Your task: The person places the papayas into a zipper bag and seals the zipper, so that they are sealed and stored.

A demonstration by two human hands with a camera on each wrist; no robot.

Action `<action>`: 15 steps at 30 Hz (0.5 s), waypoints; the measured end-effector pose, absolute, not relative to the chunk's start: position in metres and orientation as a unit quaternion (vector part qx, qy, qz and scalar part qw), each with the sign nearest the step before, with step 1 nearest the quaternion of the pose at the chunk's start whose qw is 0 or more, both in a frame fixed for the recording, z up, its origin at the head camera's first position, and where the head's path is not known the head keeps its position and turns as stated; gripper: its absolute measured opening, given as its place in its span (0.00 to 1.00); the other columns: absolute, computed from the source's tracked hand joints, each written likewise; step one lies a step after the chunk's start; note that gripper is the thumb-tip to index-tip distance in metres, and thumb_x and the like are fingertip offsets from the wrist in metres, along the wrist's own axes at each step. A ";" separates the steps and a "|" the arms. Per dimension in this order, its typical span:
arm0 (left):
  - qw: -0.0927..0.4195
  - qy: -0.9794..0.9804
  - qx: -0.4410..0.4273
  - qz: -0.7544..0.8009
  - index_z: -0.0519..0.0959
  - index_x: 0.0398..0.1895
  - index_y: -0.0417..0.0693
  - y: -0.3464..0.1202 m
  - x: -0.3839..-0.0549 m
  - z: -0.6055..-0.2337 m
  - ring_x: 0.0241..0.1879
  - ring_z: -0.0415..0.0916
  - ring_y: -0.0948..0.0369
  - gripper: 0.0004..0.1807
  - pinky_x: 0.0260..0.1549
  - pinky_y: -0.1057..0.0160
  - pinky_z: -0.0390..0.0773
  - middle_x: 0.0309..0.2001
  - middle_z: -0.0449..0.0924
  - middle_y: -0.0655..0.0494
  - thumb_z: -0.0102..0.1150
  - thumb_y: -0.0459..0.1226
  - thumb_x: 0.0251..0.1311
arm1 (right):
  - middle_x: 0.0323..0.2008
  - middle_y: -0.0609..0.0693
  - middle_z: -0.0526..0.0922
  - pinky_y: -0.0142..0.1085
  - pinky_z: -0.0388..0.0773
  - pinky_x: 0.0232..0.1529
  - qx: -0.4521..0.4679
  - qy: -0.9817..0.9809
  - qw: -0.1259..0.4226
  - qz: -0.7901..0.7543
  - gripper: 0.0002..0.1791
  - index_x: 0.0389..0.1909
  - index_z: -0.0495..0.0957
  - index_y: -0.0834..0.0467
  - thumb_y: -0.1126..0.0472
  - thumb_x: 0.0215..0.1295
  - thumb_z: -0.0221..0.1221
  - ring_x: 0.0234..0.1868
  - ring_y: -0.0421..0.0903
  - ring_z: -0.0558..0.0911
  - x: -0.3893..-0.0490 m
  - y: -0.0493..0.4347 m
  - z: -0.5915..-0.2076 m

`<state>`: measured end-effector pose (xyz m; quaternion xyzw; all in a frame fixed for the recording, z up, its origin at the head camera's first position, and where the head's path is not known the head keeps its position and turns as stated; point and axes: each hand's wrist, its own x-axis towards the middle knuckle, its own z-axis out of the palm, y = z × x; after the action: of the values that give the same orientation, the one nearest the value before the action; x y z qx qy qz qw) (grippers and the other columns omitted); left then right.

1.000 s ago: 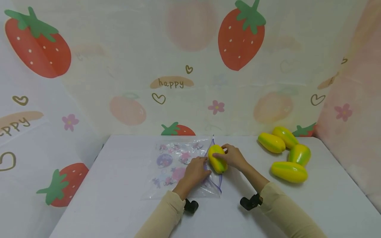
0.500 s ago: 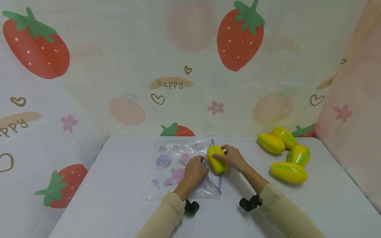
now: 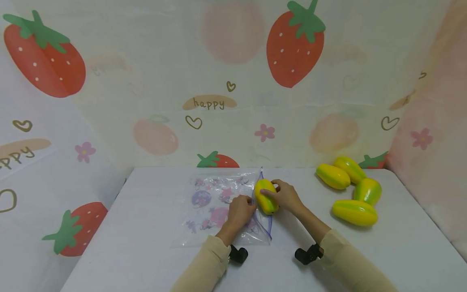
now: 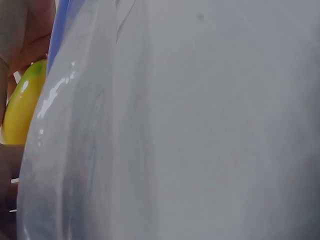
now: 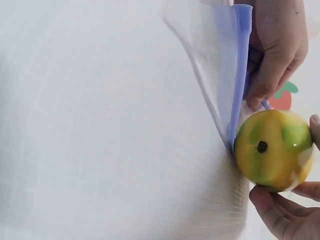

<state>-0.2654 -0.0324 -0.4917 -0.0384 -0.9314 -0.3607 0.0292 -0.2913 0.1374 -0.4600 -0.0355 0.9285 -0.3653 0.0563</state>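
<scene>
A clear zip bag (image 3: 201,213) with pink and purple prints lies flat on the table, its purple zip edge toward the right. At that edge my left hand (image 3: 240,211) pinches the bag's film between thumb and curled fingers. My right hand (image 3: 289,195) grips a yellow-green papaya (image 3: 266,197), thumb on one side and fingers on the other. The papaya sits at the bag's mouth, right beside the left fingertips. In the right wrist view the papaya's dark end spot (image 5: 262,146) faces the camera, close against the purple zip strip (image 5: 241,65).
Several more yellow-green papayas (image 3: 354,213) lie grouped at the right back of the white table (image 3: 127,259). Behind it hangs a backdrop (image 3: 233,77) printed with strawberries. A black wrist camera (image 3: 238,255) sits on the left wrist, another on the right.
My left hand has shifted slightly right and downward, and its fingers have drawn together on the bag's edge. The right hand and papaya stay nearly in place.
</scene>
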 end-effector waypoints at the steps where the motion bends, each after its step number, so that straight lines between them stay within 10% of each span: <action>1: 0.030 -0.931 -0.037 -0.362 0.87 0.33 0.36 -0.032 -0.265 -0.492 0.20 0.67 0.62 0.10 0.20 0.67 0.69 0.23 0.80 0.51 0.62 0.36 0.56 | 0.51 0.65 0.80 0.36 0.81 0.37 -0.035 0.928 0.058 -0.367 0.39 0.64 0.69 0.63 0.40 0.61 0.62 0.41 0.52 0.79 -0.291 0.138 -0.460; 8: 0.033 -0.925 -0.027 -0.378 0.87 0.34 0.37 -0.031 -0.266 -0.494 0.21 0.69 0.62 0.11 0.24 0.64 0.76 0.27 0.85 0.50 0.61 0.36 0.57 | 0.56 0.65 0.77 0.44 0.82 0.49 -0.039 0.916 0.102 -0.387 0.40 0.67 0.65 0.60 0.44 0.60 0.64 0.50 0.55 0.78 -0.290 0.142 -0.462; 15: 0.042 -0.915 -0.031 -0.401 0.87 0.28 0.38 -0.031 -0.266 -0.495 0.15 0.60 0.65 0.10 0.15 0.70 0.60 0.14 0.68 0.59 0.60 0.36 0.58 | 0.56 0.65 0.76 0.45 0.82 0.50 -0.040 0.910 0.109 -0.398 0.40 0.66 0.64 0.61 0.45 0.59 0.65 0.50 0.56 0.79 -0.289 0.143 -0.462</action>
<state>-0.2658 -0.0314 -0.4954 -0.0313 -0.9147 -0.4008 0.0419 -0.2887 0.1431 -0.4624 -0.0399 0.9098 -0.3984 0.1088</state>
